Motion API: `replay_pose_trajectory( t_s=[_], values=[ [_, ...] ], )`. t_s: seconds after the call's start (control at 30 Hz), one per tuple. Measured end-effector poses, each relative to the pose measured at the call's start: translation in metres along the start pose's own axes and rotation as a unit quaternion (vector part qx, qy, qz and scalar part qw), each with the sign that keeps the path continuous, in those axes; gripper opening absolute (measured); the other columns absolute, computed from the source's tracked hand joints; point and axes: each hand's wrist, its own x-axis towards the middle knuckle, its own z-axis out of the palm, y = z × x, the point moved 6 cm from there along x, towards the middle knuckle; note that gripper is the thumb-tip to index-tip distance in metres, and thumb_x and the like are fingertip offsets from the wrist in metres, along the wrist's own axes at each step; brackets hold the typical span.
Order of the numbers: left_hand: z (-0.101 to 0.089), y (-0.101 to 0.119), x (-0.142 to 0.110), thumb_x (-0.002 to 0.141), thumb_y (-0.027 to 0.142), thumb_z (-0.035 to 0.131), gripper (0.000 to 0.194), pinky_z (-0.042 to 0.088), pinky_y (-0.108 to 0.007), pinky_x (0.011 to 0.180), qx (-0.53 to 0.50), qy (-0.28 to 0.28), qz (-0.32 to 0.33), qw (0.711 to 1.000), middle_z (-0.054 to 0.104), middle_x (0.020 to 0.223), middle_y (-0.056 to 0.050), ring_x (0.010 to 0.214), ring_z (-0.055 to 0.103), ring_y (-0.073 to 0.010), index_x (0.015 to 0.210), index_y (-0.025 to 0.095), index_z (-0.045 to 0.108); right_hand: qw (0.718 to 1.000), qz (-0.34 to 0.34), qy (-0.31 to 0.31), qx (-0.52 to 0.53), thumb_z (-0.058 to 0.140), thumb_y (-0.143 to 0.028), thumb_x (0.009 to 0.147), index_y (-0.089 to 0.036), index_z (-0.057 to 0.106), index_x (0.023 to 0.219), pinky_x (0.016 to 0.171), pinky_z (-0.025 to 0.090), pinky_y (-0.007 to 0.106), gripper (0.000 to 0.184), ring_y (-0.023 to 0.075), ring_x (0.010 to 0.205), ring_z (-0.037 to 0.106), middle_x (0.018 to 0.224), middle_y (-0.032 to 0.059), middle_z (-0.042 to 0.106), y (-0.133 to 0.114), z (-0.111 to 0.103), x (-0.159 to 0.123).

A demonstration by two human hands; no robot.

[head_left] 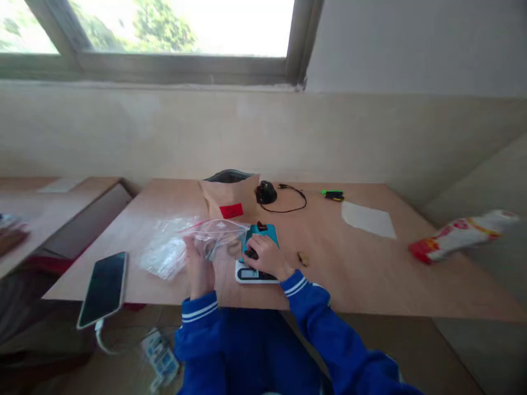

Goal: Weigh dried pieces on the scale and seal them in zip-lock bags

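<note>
The left hand point(200, 270) pinches the bag point(219, 229) near its left end. The bag extends rightward, long axis roughly left to right, toward the scale point(270, 232) on the tabletop point(362, 274). The right hand point(267, 255), nearer the scale, is over it, fingers curled around a dark piece point(251, 254).

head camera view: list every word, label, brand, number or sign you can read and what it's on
None can be read for certain.
Red label on the brown paper bag: marks too small to read.
Red-and-white bottle: printing too blurred to read.
Small display on the blue-and-white device: no digits can be made out.
Blue-and-white packet at the bottom: too blurred to read.
</note>
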Motion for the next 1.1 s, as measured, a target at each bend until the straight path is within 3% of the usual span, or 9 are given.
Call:
replay_pose_trajectory(
  t_s=[0.17, 0.33, 0.4, 0.5, 0.6, 0.73, 0.87, 0.97, 1.1],
  values=[
    [0.011, -0.005, -0.002, 0.084, 0.065, 0.049, 0.056, 0.049, -0.032, 0.097, 0.001, -0.022, -0.01, 1.0, 0.073, 0.102, -0.009, 0.098, 0.069, -0.0196, 0.102, 0.017, 0.071, 0.999, 0.032, -0.004, 0.025, 0.062, -0.032, 0.083, -0.019, 0.052, 0.075, 0.075, 0.042, 0.031, 0.018, 0.0204, 0.08, 0.057, 0.079, 0.0059, 0.061, 0.004, -0.004, -0.001],
    [0.009, -0.005, -0.003, 0.085, 0.064, 0.048, 0.056, 0.05, -0.031, 0.094, 0.007, -0.024, -0.005, 1.0, 0.073, 0.105, -0.009, 0.095, 0.069, -0.0186, 0.108, 0.018, 0.069, 0.978, 0.123, 0.035, 0.163, 0.058, -0.033, 0.084, -0.02, 0.052, 0.072, 0.069, 0.042, 0.026, 0.018, 0.0155, 0.071, 0.055, 0.073, 0.0014, 0.059, 0.014, -0.007, -0.003],
    [0.006, -0.006, -0.003, 0.086, 0.064, 0.047, 0.056, 0.05, -0.03, 0.094, 0.007, -0.022, -0.008, 1.0, 0.073, 0.107, -0.009, 0.095, 0.069, -0.0179, 0.109, 0.018, 0.068, 0.947, 0.198, 0.081, 0.238, 0.056, -0.039, 0.086, -0.02, 0.052, 0.071, 0.066, 0.042, 0.025, 0.025, 0.0144, 0.068, 0.055, 0.07, 0.0002, 0.057, 0.026, -0.012, -0.005],
    [0.003, -0.008, -0.002, 0.085, 0.065, 0.048, 0.056, 0.05, -0.03, 0.094, 0.013, -0.019, -0.009, 1.0, 0.073, 0.106, -0.008, 0.096, 0.069, -0.0183, 0.106, 0.018, 0.069, 0.866, 0.324, 0.201, 0.322, 0.051, -0.048, 0.089, -0.02, 0.049, 0.07, 0.06, 0.042, 0.025, 0.034, 0.0136, 0.061, 0.052, 0.062, -0.0018, 0.052, 0.046, -0.03, -0.008],
    [0.007, -0.015, -0.005, 0.082, 0.067, 0.049, 0.059, 0.052, -0.034, 0.092, 0.028, -0.046, -0.026, 0.998, 0.073, 0.105, -0.01, 0.098, 0.069, -0.0219, 0.103, 0.016, 0.07, 0.829, 0.339, 0.291, 0.336, 0.041, -0.051, 0.093, -0.02, 0.047, 0.076, 0.06, 0.043, 0.025, 0.036, 0.0134, 0.06, 0.052, 0.063, -0.0023, 0.05, 0.047, -0.063, 0.001],
    [0.023, -0.028, -0.011, 0.084, 0.066, 0.048, 0.061, 0.055, -0.038, 0.086, 0.044, -0.089, -0.041, 0.994, 0.073, 0.106, -0.014, 0.098, 0.07, -0.0257, 0.108, 0.014, 0.067, 0.899, 0.2, 0.296, 0.253, 0.042, -0.045, 0.095, -0.021, 0.05, 0.089, 0.073, 0.047, 0.026, 0.026, 0.0145, 0.076, 0.057, 0.081, 0.0017, 0.057, 0.014, -0.105, 0.031],
    [0.039, -0.035, -0.015, 0.088, 0.06, 0.047, 0.056, 0.053, -0.037, 0.092, 0.036, -0.129, -0.02, 0.991, 0.07, 0.114, -0.013, 0.108, 0.066, -0.0244, 0.121, 0.017, 0.061, 0.965, 0.076, 0.194, 0.159, 0.048, -0.042, 0.095, -0.02, 0.05, 0.094, 0.081, 0.047, 0.03, 0.022, 0.0178, 0.088, 0.057, 0.092, 0.0053, 0.057, -0.013, -0.106, 0.051],
    [0.043, -0.036, -0.015, 0.089, 0.057, 0.048, 0.054, 0.049, -0.034, 0.099, 0.042, -0.129, 0.001, 0.991, 0.068, 0.118, -0.011, 0.115, 0.062, -0.022, 0.125, 0.019, 0.06, 0.982, 0.016, 0.125, 0.138, 0.053, -0.046, 0.091, -0.02, 0.051, 0.101, 0.082, 0.048, 0.033, 0.028, 0.0201, 0.091, 0.057, 0.097, 0.0068, 0.058, -0.02, -0.094, 0.053],
    [0.043, -0.034, -0.017, 0.091, 0.055, 0.045, 0.053, 0.049, -0.03, 0.098, 0.053, -0.094, 0.02, 0.994, 0.069, 0.115, -0.008, 0.112, 0.063, -0.0181, 0.131, 0.023, 0.056, 0.984, -0.052, 0.094, 0.141, 0.058, -0.044, 0.089, -0.02, 0.052, 0.101, 0.08, 0.05, 0.032, 0.027, 0.0191, 0.09, 0.058, 0.095, 0.0059, 0.059, -0.031, -0.087, 0.049]
  ],
)
